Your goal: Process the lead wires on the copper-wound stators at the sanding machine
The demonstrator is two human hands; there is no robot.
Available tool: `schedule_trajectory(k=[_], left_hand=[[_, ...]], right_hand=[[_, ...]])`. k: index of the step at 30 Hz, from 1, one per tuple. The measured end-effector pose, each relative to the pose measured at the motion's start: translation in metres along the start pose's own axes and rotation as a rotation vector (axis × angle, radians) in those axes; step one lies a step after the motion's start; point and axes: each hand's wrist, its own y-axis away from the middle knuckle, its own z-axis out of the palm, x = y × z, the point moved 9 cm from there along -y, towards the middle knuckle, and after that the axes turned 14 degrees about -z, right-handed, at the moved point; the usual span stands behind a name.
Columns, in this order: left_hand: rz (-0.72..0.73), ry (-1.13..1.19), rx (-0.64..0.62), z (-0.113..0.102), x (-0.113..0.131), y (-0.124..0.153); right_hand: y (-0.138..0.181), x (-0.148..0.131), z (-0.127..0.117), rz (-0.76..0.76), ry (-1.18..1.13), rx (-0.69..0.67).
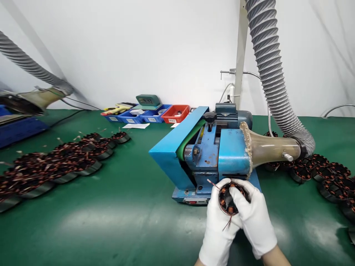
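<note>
A motor stator [230, 210], a ring with copper windings, is held between both my white-gloved hands. My left hand [219, 225] wraps around its left side and underside. From the right, my right hand [252, 208] grips the rim, its thumb reaching over into the ring's opening. Loose wire ends stick out of the stator at the upper left and at the bottom. Just beyond my hands stands a blue belt grinder [205, 155] with a green belt [188, 140]. The stator's far edge is partly hidden by my fingers.
Many stators [55, 162] lie in rows on the green table [124, 221] at left, and more stators [332, 181] at right. A grey ribbed hose [271, 62] joins the grinder's funnel [271, 149]. Blue bins [156, 114], a red bin [176, 113] and a clock [148, 100] line the wall.
</note>
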Motion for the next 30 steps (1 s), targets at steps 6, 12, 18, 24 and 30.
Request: schedule_trajectory(k=[6,12,18,24,30], left_hand=[[0.077,-0.05,-0.13,0.014,0.006,-0.001],[-0.115,0.042,-0.061,0.006,0.005,0.01],[-0.266,0.171,0.016,-0.02,-0.023,0.032],[-0.162,-0.001,-0.029,-0.003,-0.018,0.001],[0.087,-0.202,-0.072,0.019,0.016,-0.001]], right_hand=[[-0.003,0.003,-0.006,0.005,-0.028,0.032],[0.012,-0.004,-0.011,0.036,-0.024,0.029],[0.044,-0.014,-0.019,-0.047,-0.022,0.144],[0.011,0.004,-0.009,0.085,-0.147,0.072],[-0.004,0.001,-0.012,0.12,-0.26,0.142]])
